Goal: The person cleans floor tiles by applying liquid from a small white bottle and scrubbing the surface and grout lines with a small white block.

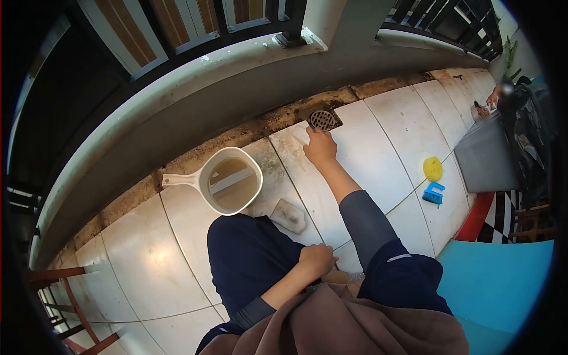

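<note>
Down across most of the frame runs a floor of white tiles [127, 236], bounded above by a low grey wall [236, 103]. A grey bin [484, 151] stands at the right, and beyond it, at the upper right, part of another person's hand [492, 98] shows. Left of centre sits a white dipper [255, 167] of murky water, its handle pointing left. The left hand [316, 260] rests at the bent leg, fingers curled; whether it holds anything, I cannot tell. The right hand [321, 146] reaches to upper centre, gripping a pale block [300, 134] against the tiles. That block juts out left of the fingers, just beside the round drain cover [322, 120], on its lower-left side; its long axis is partly hidden by the grip. A stained block [288, 216] lies below and right of the dipper, its length slanting from upper left to lower right, nearer the left hand than the right. Well to the right are a blue brush [433, 193] and, just above it, a yellow sponge [432, 169].
</note>
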{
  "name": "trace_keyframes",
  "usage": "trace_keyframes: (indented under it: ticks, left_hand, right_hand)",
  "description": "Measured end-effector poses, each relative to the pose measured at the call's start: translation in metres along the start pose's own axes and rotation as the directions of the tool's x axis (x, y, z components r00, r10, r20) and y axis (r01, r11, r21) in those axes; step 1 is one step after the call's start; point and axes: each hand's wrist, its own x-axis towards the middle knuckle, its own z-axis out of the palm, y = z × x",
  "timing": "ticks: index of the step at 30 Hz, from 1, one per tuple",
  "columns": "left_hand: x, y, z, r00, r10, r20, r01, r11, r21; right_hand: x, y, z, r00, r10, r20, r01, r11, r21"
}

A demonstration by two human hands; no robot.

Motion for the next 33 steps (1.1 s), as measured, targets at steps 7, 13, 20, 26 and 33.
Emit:
trace_keyframes:
  ticks: [7,13,20,26,33]
  left_hand:
    - [-0.001,0.002,0.001,1.000,0.008,0.023,-0.009,0.999,0.037]
    - [-0.004,0.005,0.004,1.000,0.001,0.028,-0.002,0.999,0.051]
    - [-0.002,0.005,0.011,1.000,0.012,-0.002,-0.012,0.999,0.050]
    - [0.008,0.009,0.018,0.999,0.000,0.049,-0.004,0.997,0.071]
    - [0.006,0.007,0.012,0.998,0.012,0.066,-0.014,1.000,0.028]
  right_hand:
    - [-0.074,0.026,-0.019,0.996,-0.014,0.087,0.013,1.000,0.012]
    - [-0.141,0.034,-0.034,0.990,-0.090,0.107,0.103,0.987,-0.125]
    - [-0.061,-0.003,-0.017,0.986,-0.151,0.063,0.164,0.936,-0.312]
    - [0.013,-0.029,-0.003,0.995,-0.102,0.010,0.100,0.945,-0.312]
    - [0.014,-0.018,-0.003,0.987,-0.151,0.049,0.159,0.958,-0.239]
